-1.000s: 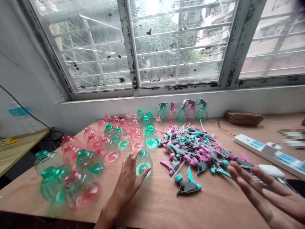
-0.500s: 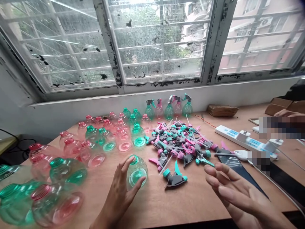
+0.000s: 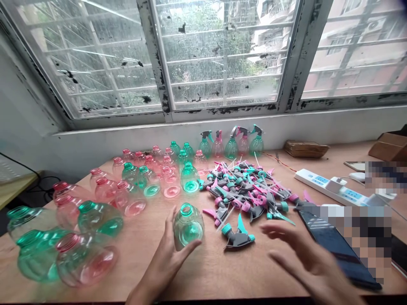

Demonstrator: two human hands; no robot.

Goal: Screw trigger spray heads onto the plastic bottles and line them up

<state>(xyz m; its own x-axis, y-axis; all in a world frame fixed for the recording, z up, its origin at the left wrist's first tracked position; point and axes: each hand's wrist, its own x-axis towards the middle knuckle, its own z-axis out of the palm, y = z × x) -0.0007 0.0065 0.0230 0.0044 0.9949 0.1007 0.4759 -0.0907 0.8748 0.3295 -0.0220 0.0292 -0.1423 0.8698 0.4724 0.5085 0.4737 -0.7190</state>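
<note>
My left hand is wrapped round the side of an open-necked green clear plastic bottle, its thumb across the front and its fingers behind. The bottle is tilted a little towards me. My right hand hangs over the table with fingers apart and nothing in them, slightly blurred. Between the hands lies a grey and teal spray trigger head on its side. Just behind it is a heap of pink, teal and grey trigger heads with thin white tubes.
Several open pink bottles and green bottles stand at the left. Finished spray bottles line the wall below the window. To the right are a white power strip, a dark flat device and a brown packet.
My left hand has closed further round the green bottle, whose neck is now uncovered. My right hand has turned and shifted slightly left. The view has swung a little left; another person's hand is no longer visible.
</note>
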